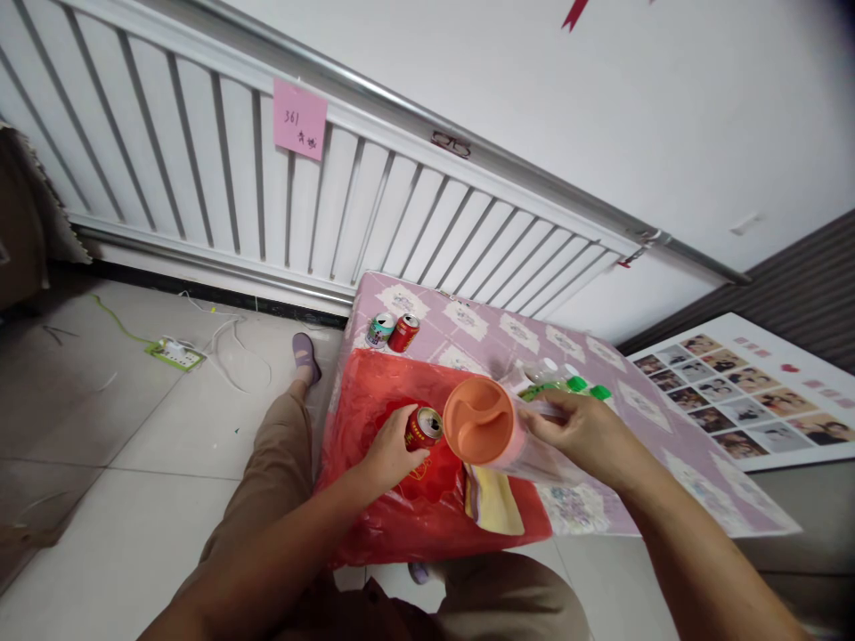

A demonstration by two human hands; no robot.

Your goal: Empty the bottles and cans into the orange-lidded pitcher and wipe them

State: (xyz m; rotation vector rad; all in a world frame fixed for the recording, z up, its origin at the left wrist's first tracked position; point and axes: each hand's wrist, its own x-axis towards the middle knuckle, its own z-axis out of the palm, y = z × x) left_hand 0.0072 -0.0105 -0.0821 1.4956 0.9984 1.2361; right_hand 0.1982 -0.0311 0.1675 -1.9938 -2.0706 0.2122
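My left hand is wrapped round an opened red soda can, held above the red plastic sheet. In my right hand is a clear pitcher with an orange lid, gripped at its handle side. The pitcher is tilted, its lid facing me and close beside the can. A curved divider shows in the lid; motion blurs the clear body. Below the lid lies a folded yellow cloth. Farther back stand a green can and another red can, side by side, both with opened tops.
Beneath is a table with a purple floral cloth, partly covered by the red plastic sheet. Clear bottles with green caps lie behind my right hand. A white radiator lines the wall; a photo board leans at right.
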